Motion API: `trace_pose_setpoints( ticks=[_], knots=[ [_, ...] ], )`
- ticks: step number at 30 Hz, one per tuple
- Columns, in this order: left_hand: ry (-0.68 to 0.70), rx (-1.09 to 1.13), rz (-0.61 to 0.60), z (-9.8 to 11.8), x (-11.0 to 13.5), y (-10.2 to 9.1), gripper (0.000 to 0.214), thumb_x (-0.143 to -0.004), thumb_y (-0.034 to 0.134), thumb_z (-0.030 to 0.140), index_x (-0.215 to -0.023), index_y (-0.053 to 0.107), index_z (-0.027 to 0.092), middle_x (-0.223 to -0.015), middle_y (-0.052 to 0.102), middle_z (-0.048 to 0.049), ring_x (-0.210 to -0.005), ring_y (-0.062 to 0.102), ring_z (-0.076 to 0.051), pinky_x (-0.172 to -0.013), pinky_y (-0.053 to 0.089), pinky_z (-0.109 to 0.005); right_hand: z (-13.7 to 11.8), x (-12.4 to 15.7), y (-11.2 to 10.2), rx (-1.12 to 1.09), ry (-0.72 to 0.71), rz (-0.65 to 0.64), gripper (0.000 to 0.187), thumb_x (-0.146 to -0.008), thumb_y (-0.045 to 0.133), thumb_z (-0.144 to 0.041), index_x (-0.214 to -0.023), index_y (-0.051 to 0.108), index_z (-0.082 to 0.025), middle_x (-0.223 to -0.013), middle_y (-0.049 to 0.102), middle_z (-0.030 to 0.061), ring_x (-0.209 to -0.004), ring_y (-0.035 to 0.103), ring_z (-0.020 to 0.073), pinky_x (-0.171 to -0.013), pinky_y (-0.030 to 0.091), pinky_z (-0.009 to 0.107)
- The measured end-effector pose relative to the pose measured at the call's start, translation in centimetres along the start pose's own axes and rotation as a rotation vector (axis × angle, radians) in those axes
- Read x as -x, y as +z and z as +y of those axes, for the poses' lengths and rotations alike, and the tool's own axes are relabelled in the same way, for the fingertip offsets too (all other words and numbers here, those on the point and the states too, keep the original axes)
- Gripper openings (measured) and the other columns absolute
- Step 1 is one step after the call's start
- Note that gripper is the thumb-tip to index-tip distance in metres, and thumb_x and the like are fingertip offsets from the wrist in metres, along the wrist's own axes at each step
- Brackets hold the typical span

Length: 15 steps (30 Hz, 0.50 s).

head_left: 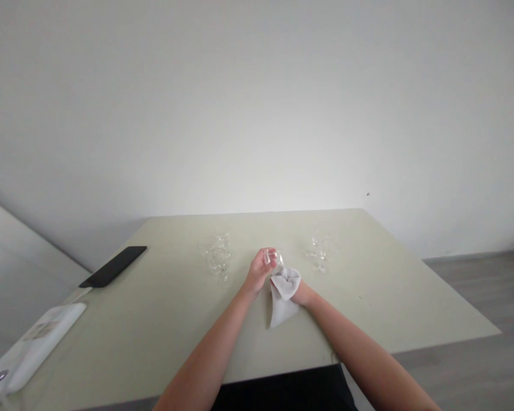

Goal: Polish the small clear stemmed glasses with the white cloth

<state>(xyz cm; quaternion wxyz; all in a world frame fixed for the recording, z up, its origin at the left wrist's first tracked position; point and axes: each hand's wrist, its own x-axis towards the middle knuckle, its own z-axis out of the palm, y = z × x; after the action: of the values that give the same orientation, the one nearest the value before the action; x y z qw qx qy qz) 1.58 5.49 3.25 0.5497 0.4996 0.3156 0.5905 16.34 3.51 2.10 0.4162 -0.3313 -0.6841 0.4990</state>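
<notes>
My left hand (259, 269) is closed around a small clear glass (277, 259), which is tilted above the table. A white cloth (285, 299) covers most of my right hand (301, 293); its fingers are hidden under the fabric, pressed up against the lower end of the glass. One corner of the cloth hangs down toward me. Left of my hands stands a group of clear glassware (218, 257), and a smaller group of clear glass pieces (319, 251) is to the right. Their see-through edges are hard to separate.
A pale table (163, 331) reaches to a white wall (257, 114). On its left side lie a flat black object (115, 266) and a white device (34, 345) with a round dark part. Grey floor (466, 285) shows beyond the right edge.
</notes>
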Motion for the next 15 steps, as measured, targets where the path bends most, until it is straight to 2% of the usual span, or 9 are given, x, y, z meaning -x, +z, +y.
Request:
trace_pose_setpoints(
  ticks=[4,10,13,15],
  knots=[
    [-0.101,0.123,-0.055,-0.1,0.0,0.0,0.051,-0.077,0.066,0.048,-0.115,0.057,0.016,-0.097,0.069,-0.0091,-0.084,0.064,-0.019,-0.076,0.047,-0.032,-0.2,-0.1,0.1,-0.003,-0.035,0.006,0.029,-0.084,0.059,-0.041,-0.071,0.065,-0.016,-0.072,0.062,0.0002,-0.073,0.057,0.0159,-0.077,0.048,0.031],
    [-0.115,0.098,-0.017,-0.1,0.0,0.0,0.055,-0.071,0.076,0.043,-0.116,0.058,0.016,-0.101,0.069,-0.0086,-0.085,0.064,-0.018,-0.081,0.046,-0.031,0.6,-0.6,-0.2,0.049,-0.042,-0.029,0.028,-0.083,0.061,-0.042,-0.077,0.065,-0.015,-0.07,0.063,0.0028,-0.074,0.056,0.0171,-0.079,0.049,0.032],
    [-0.18,0.192,-0.075,0.0,0.0,0.0,0.054,-0.075,0.068,0.049,-0.116,0.058,0.014,-0.102,0.07,-0.0123,-0.085,0.065,-0.021,-0.08,0.047,-0.034,1.0,-0.6,-0.3,0.073,-0.042,-0.032,0.025,-0.082,0.062,-0.04,-0.078,0.066,-0.015,-0.077,0.065,0.0045,-0.076,0.057,0.0182,-0.08,0.049,0.033],
    [-0.142,0.188,-0.069,0.0,0.0,0.0,0.052,-0.076,0.067,0.051,-0.112,0.061,0.014,-0.103,0.07,-0.0123,-0.087,0.065,-0.021,-0.079,0.047,-0.033,1.1,-0.6,-0.3,0.072,-0.037,-0.026,0.023,-0.081,0.063,-0.038,-0.08,0.066,-0.015,-0.079,0.066,0.0045,-0.076,0.057,0.0186,-0.079,0.049,0.034]
  ],
)
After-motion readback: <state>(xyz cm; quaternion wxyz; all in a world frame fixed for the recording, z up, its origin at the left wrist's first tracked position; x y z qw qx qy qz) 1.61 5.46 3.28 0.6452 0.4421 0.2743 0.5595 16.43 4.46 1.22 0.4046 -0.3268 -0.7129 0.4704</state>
